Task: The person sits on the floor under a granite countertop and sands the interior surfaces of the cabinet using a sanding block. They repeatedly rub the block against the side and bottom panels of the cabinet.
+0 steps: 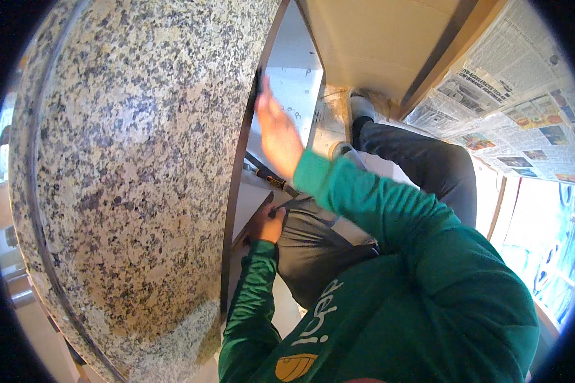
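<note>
My right hand (277,131) reaches up along the dark edge strip (239,159) of a speckled granite countertop (140,159). Its fingers are stretched out, with the tips against that edge next to a small black piece (259,83). Lower down, my left hand (267,225) rests beside my bent knee at a pale panel (249,203) under the countertop. Its fingers are curled around something small and dark that I cannot make out. Between the two hands lies a black, tube-shaped tool handle (271,179) with orange-yellow marking.
A white, spotted panel (294,89) stands beyond my right hand. A brown board (383,45) and a newspaper-covered surface (505,108) close in the right side. My legs (421,159) in dark trousers stretch across the floor below. Bright light comes from the far right.
</note>
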Motion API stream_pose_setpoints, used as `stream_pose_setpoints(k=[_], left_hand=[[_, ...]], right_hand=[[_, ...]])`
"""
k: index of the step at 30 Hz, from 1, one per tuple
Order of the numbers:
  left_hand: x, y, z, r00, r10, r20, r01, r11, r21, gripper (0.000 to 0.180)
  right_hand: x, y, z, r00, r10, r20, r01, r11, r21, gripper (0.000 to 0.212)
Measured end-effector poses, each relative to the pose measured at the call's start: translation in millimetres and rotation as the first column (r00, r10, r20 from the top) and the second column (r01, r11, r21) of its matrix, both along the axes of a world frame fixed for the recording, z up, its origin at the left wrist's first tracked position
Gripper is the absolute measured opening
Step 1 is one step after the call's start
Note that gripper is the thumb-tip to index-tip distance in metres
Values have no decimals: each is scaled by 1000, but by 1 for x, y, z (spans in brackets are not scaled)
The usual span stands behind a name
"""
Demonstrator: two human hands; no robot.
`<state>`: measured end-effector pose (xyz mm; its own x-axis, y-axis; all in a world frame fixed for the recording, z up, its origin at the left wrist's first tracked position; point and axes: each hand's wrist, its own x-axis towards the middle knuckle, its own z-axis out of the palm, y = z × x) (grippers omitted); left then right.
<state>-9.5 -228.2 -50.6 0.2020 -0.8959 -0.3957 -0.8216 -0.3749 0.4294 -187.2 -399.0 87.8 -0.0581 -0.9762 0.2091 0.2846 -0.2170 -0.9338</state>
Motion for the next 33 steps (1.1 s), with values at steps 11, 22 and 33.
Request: stream_pose_setpoints(k=[11, 22, 33], left_hand=[[6, -3, -15, 999, -25, 39, 26, 999, -24, 45], [5, -4, -18, 996, -13, 83, 7, 997, 79, 49], [4, 4, -9, 999, -15, 34, 19, 994, -104, 44]], right_hand=[[12, 69, 7, 990, 47, -130, -44, 999, 24, 63], [5, 25, 8, 990, 62, 123, -76, 991, 108, 62], [-84, 118, -102, 925, 381, -7, -380, 921, -85, 65]])
